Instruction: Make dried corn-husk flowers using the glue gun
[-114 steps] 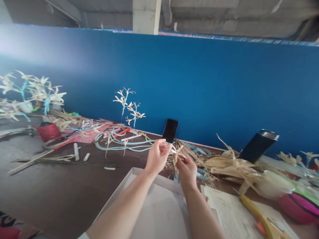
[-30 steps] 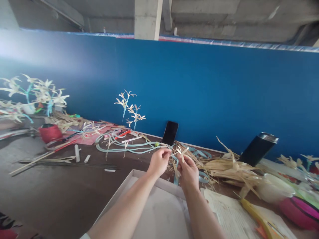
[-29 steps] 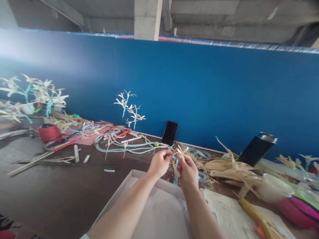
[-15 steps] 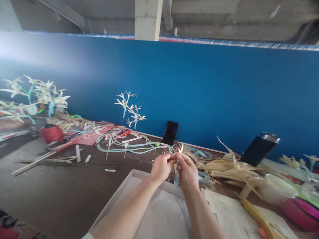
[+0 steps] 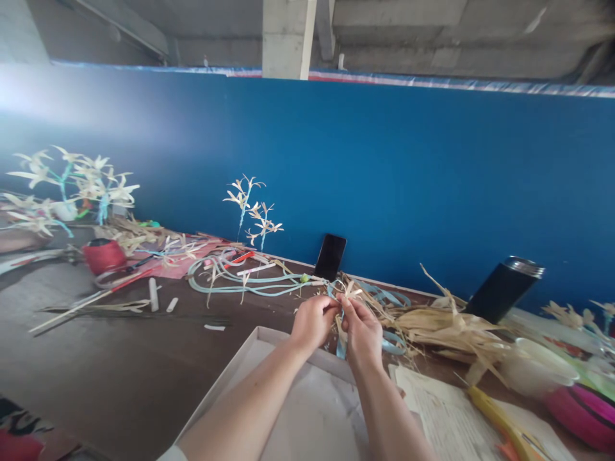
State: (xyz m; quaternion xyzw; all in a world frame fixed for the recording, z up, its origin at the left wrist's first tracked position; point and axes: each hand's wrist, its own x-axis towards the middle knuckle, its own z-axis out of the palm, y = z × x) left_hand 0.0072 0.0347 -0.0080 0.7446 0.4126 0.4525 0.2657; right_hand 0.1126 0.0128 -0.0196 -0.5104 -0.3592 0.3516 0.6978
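Note:
Over the far edge of a shallow white box lid (image 5: 254,336), my two hands meet fingertip to fingertip. My right hand (image 5: 364,330) is closed in a pinch on a small pale corn-husk flower (image 5: 353,291), its petals showing above the thumb. Beside it, my left hand (image 5: 312,320) is closed too, with thumb and forefinger at a blue ribbon (image 5: 341,347) that hangs down between the hands. My fingers partly hide the flower's stem and the exact grip on the ribbon. Loose dry corn husks (image 5: 432,323) lie just right of my right hand.
A phone (image 5: 330,256) leans on the blue partition behind my hands. Two husk-flower sprays (image 5: 263,225) stand left of it, above coiled pale-blue tubing (image 5: 225,289). On the right are a tilted black flask (image 5: 502,291), a yellow tool (image 5: 500,416) on papers and a pink pouch (image 5: 583,413).
The flower at my fingertips has turned, and its petals now lean more to the right and lower. My hands have stayed in nearly the same place. The view has shifted slightly.

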